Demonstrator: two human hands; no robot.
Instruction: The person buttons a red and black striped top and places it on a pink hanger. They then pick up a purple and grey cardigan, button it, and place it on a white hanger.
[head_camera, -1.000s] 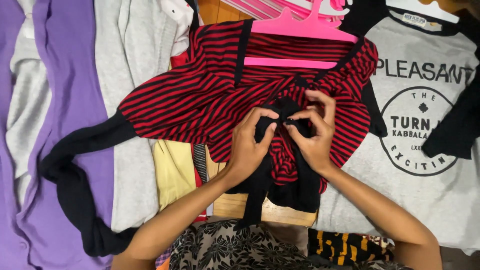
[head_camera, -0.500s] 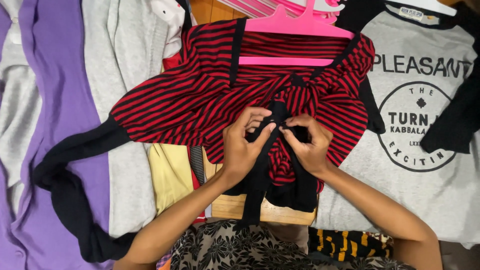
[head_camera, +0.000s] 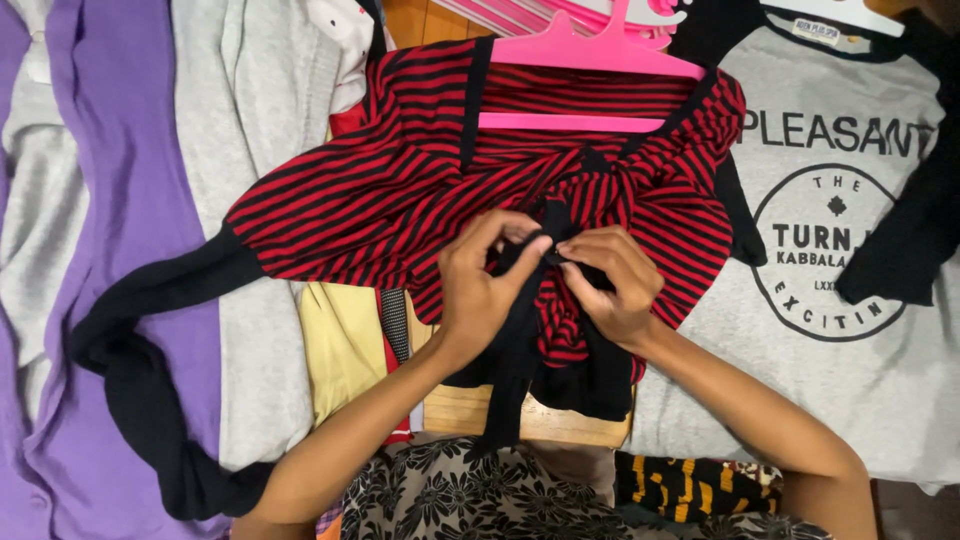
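Both hands (head_camera: 490, 290) (head_camera: 615, 285) stay pinching the striped top's (head_camera: 400, 200) black tie (head_camera: 545, 245).

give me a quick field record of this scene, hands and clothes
left hand: left hand pinches the black fabric tie on the red and black striped top
right hand: right hand grips the same tie from the other side
hanger: pink plastic hanger inside the top's neckline
to the right: grey printed t-shirt with black sleeves
to the left: purple garment and grey knit garment
surface: wooden, mostly covered
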